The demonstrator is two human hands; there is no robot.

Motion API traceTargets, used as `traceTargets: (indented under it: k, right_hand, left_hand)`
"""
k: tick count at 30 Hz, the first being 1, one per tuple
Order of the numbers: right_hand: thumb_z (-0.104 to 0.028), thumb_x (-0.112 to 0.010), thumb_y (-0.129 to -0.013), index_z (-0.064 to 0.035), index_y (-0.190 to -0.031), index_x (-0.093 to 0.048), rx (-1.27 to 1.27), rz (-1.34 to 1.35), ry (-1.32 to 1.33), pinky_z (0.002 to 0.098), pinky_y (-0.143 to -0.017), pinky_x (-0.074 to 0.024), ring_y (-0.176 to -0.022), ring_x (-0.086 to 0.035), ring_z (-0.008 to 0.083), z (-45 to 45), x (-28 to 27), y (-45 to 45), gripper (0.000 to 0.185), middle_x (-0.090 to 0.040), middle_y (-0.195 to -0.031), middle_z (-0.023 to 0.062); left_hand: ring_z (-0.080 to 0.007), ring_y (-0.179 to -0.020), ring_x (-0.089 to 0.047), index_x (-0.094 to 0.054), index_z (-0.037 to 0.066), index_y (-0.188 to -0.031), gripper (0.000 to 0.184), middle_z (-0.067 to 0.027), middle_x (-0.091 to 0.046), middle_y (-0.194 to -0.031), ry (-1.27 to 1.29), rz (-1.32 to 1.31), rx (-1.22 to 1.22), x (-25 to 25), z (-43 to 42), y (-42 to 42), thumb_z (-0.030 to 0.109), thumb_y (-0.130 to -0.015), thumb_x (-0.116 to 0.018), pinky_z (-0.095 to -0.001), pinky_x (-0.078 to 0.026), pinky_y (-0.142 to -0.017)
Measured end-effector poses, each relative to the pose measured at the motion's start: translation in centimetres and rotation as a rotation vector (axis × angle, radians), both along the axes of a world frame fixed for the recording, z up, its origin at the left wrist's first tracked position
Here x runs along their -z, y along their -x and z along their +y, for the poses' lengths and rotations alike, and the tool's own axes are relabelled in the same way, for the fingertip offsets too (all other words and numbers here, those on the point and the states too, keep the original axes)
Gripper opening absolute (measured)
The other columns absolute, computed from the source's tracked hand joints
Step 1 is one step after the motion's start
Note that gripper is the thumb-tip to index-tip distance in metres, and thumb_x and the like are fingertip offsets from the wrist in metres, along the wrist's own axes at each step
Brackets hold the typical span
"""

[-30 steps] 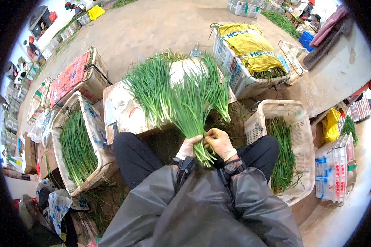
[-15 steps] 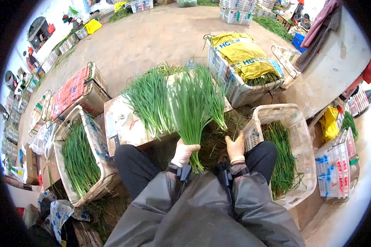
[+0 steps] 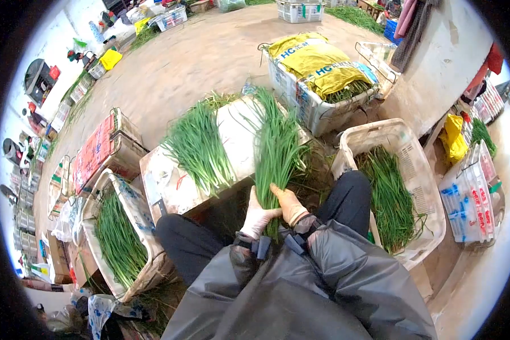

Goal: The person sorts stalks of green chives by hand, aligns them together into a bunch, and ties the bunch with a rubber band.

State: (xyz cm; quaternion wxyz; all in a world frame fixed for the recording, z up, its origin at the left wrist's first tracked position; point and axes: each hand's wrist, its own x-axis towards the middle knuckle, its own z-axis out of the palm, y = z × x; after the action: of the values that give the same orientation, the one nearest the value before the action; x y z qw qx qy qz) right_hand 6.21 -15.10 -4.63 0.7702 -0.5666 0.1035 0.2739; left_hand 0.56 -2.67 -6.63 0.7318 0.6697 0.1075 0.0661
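Note:
Both gloved hands are wrapped round one bunch of long green chives (image 3: 275,148) in front of my lap. My left hand (image 3: 256,217) grips its lower part from the left. From the right, my right hand (image 3: 290,205) closes on the same bunch, with the thumb across the leaves. The leaf tips fan away from me over the right part of a low white board (image 3: 238,127). On the board's left part lies another pile of chives (image 3: 201,150), its pale stems towards me. The bunch's lower ends are partly hidden by my hands and sleeves.
Chives fill a white crate (image 3: 90,226) at my left and another crate (image 3: 435,218) at my right. Beyond the board stands a crate topped with a yellow sack (image 3: 320,65). A red-covered crate (image 3: 93,156) is at the left. Far off, people sit among crates.
My right hand has moved left from being open and apart to close on the bunch. The bunch has come down and slightly right in my left hand. The view has shifted.

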Motion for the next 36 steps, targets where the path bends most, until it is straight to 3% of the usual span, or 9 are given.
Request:
traceTargets:
  k: [2, 3, 7, 14, 19, 26, 27, 31, 36]
  right_hand:
    - [-0.051, -0.064, -0.098, 0.0045, -0.118, -0.069, -0.019, 0.000, 0.178, 0.0369, -0.083, -0.0510, -0.089, -0.065, 0.0234, -0.3, 3.5, -1.2, 0.059, -0.073, -0.104, 0.0122]
    - [-0.051, -0.062, -0.100, 0.0041, -0.120, -0.068, -0.028, 0.020, 0.140, 0.0368, -0.085, -0.0513, -0.092, -0.066, 0.0235, -0.4, 3.1, -1.0, 0.059, -0.073, -0.107, 0.0124]
    - [-0.053, -0.058, -0.102, 0.0030, -0.126, -0.065, -0.036, 0.031, 0.102, 0.0365, -0.088, -0.0525, -0.098, -0.066, 0.0238, -0.9, 3.0, -1.0, 0.061, -0.072, -0.112, 0.0117]
    - [-0.061, -0.060, -0.098, 0.0026, -0.113, -0.071, 0.134, -0.041, -0.040, 0.0368, -0.083, -0.0515, -0.087, -0.065, 0.0233, -0.1, 4.8, -1.2, 0.067, -0.073, -0.101, 0.0106]
    - [-0.065, -0.054, -0.099, -0.0017, -0.116, -0.069, 0.081, -0.040, -0.121, 0.0315, -0.081, -0.0541, -0.090, -0.067, 0.0176, 0.0, 3.6, -1.1, 0.067, -0.072, -0.103, 0.0061]
    - [-0.065, -0.057, -0.098, 0.0032, -0.106, -0.071, 0.021, -0.269, 0.121, 0.0341, -0.077, -0.0521, -0.079, -0.061, 0.0169, -0.5, 2.6, -1.0, 0.070, -0.071, -0.091, 0.0068]
    - [-0.066, -0.059, -0.096, 0.0038, -0.104, -0.070, 0.028, -0.273, 0.070, 0.0351, -0.076, -0.0511, -0.079, -0.060, 0.0167, -0.4, 1.8, -0.9, 0.071, -0.071, -0.089, 0.0071]
    - [-0.064, -0.061, -0.096, 0.0040, -0.098, -0.070, -0.043, -0.346, 0.371, 0.0365, -0.074, -0.0504, -0.076, -0.060, 0.0199, -2.0, 0.3, -2.3, 0.069, -0.070, -0.084, 0.0108]
    - [-0.051, -0.070, -0.095, 0.0014, -0.108, -0.065, 0.401, -0.705, 0.603, 0.0402, -0.075, -0.0538, -0.081, -0.068, 0.0303, -3.5, -1.4, -4.4, 0.054, -0.071, -0.089, 0.0165]
  left_hand:
    - [-0.0234, -0.112, -0.064, -0.042, 0.002, -0.148, 0.089, -0.0088, -0.065, -0.126, 0.275, 0.122, 0.110, -1.4, 0.7, 0.2, 0.009, -0.073, -0.090, -0.0355, -0.051, -0.097]
    - [-0.0209, -0.109, -0.065, -0.052, 0.004, -0.139, 0.067, -0.0082, -0.067, -0.121, 0.438, 0.200, 0.114, -2.1, 0.8, 0.5, 0.008, -0.080, -0.085, -0.0360, -0.053, -0.094]
    - [-0.0213, -0.101, -0.066, -0.058, 0.004, -0.132, 0.051, -0.0067, -0.069, -0.115, 0.619, 0.381, 0.159, -2.3, 1.1, 0.8, 0.010, -0.086, -0.081, -0.0378, -0.055, -0.088]
    - [-0.0227, -0.116, -0.062, -0.051, 0.006, -0.142, 0.071, -0.0063, -0.064, -0.127, 0.601, 0.208, 0.226, -2.4, -0.2, 0.4, 0.012, -0.080, -0.087, -0.0389, -0.050, -0.101]
    - [-0.0248, -0.109, -0.066, -0.055, 0.005, -0.137, 0.067, -0.0072, -0.067, -0.121, 0.580, 0.302, 0.386, -2.3, 0.1, 0.5, 0.008, -0.077, -0.084, -0.0409, -0.055, -0.095]
    - [-0.0230, -0.091, -0.070, -0.067, 0.001, -0.115, 0.043, -0.0071, -0.073, -0.103, 0.349, 0.464, 0.457, -3.8, 1.3, 0.6, 0.000, -0.074, -0.079, -0.0373, -0.056, -0.084]
    - [-0.0255, -0.074, -0.071, -0.065, -0.003, -0.108, 0.033, -0.0132, -0.073, -0.092, 0.363, 0.394, 0.364, -3.6, 1.0, 0.9, -0.006, -0.077, -0.075, -0.0399, -0.060, -0.069]
    - [-0.0255, -0.077, -0.071, -0.065, -0.005, -0.106, 0.033, -0.0143, -0.074, -0.092, 0.406, 0.423, 0.370, -4.1, 1.3, 1.3, -0.009, -0.075, -0.074, -0.0390, -0.060, -0.071]
    - [-0.0247, -0.078, -0.071, -0.069, -0.005, -0.100, 0.029, -0.0135, -0.074, -0.090, 0.394, 0.383, 0.339, -3.6, 1.2, 1.9, -0.010, -0.072, -0.076, -0.0375, -0.059, -0.075]
